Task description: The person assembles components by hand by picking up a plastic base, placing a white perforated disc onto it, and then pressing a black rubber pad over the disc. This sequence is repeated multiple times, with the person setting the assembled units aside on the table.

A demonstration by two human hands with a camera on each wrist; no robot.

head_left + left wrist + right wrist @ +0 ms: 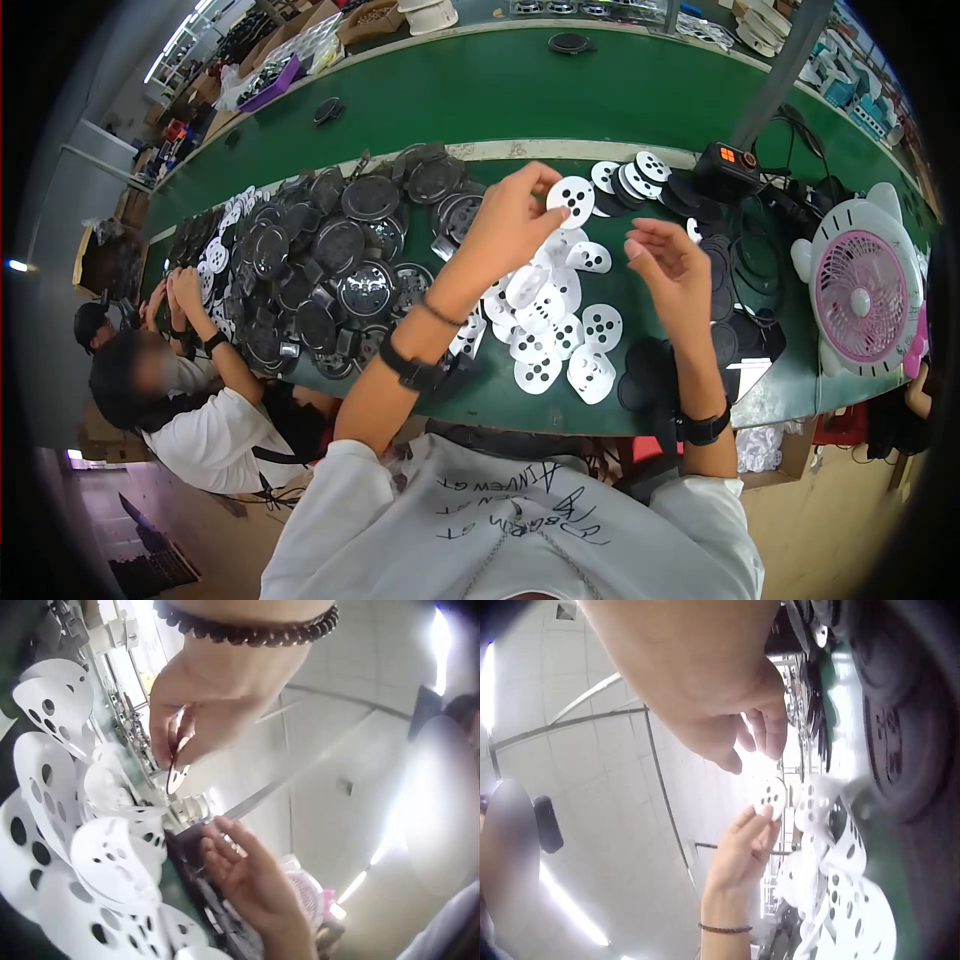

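Observation:
My left hand (510,225) pinches a round white disc (572,203) with several dark holes, raised above the green table; the left wrist view shows that disc (177,778) nearly edge-on below the fingertips. To its right my right hand (675,275) is held in the air, fingers loosely bent, with nothing in it. In the right wrist view the right hand (727,705) hangs a little apart from the disc (771,799). Below the hands lies a loose pile of white discs (540,310). Behind, white and black discs (640,180) overlap one another.
Many round black parts (340,250) are heaped on the left. Black discs (650,375) lie under my right forearm. A small black device (725,172) with cables and a pink and white fan (860,285) stand at the right. Another person (210,410) works at the far left.

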